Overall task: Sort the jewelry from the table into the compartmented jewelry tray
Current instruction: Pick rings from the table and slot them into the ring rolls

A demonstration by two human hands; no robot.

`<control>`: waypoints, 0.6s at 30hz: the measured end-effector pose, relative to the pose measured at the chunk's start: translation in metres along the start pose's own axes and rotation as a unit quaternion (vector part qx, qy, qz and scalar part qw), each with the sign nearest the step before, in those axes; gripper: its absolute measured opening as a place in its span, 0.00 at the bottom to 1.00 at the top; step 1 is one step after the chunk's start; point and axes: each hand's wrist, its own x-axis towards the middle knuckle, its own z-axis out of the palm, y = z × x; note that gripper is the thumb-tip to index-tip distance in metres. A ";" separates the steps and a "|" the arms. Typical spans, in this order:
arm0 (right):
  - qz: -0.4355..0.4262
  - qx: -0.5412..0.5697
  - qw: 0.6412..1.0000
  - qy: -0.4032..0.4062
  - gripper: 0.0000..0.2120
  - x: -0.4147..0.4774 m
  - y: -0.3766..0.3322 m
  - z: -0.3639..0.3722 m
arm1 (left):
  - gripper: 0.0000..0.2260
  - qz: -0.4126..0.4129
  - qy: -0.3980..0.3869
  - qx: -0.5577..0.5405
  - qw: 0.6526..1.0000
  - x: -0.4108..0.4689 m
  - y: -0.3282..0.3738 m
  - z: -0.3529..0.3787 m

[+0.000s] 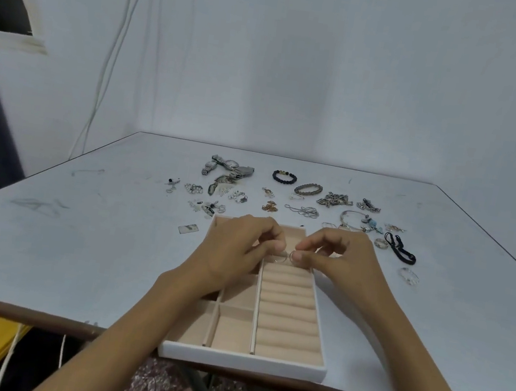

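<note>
Rings [291,257], thin, light, stiff and likely slippery, are pinched at the fingertips of the left grip [236,245] and right grip [340,260] above the padded rolls of the jewelry tray [243,360]; hold each by its band. Loose jewelry [305,211] lies at twelve o'clock on the pale, scuffed tabletop [76,252], beneath a white wall [301,68].

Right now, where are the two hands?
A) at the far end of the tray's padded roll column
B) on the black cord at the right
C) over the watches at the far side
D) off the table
A: the left hand and right hand meet over the far end of the padded rolls in the tray, fingertips pinching thin rings there.
</note>
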 end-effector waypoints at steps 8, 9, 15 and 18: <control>-0.015 -0.053 0.998 0.012 0.08 0.001 0.005 0.001 | 0.04 0.030 -0.016 0.058 0.998 0.003 -0.004 0.000; -0.021 -0.063 0.998 0.014 0.08 0.001 0.006 0.000 | 0.04 0.030 -0.017 0.058 0.998 0.003 -0.005 0.000; -0.028 -0.081 0.996 0.018 0.08 0.001 0.008 0.002 | 0.04 0.032 -0.011 0.052 0.998 0.002 -0.007 -0.001; -0.024 -0.079 0.996 0.017 0.08 0.001 0.009 0.001 | 0.04 0.034 -0.008 0.048 0.998 0.002 -0.007 0.000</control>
